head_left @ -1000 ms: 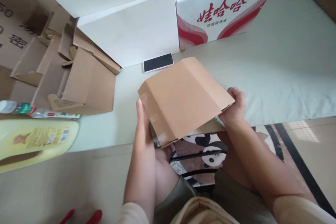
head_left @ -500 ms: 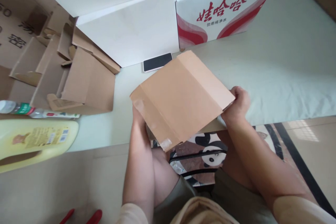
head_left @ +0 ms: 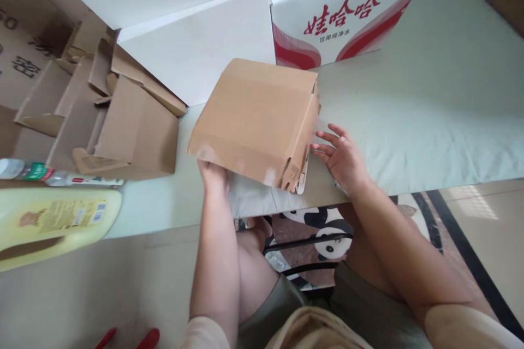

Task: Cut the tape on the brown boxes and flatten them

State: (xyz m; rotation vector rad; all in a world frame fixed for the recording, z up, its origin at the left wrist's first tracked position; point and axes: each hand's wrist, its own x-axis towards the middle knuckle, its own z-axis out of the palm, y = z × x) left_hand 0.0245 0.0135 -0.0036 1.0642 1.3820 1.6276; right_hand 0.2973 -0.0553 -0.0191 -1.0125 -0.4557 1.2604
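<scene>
The left hand (head_left: 213, 175) grips the brown box (head_left: 256, 120) from underneath at the worktop (head_left: 409, 109) edge; the right hand (head_left: 343, 159) lies open beside it (empty), so the box could tip and drop.

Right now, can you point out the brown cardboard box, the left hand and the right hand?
brown cardboard box (head_left: 256, 117), head view, on its broad top face.
left hand (head_left: 213, 174), head view, on the back of the hand under the box's near corner.
right hand (head_left: 344, 161), head view, on the back of the open hand.
</scene>
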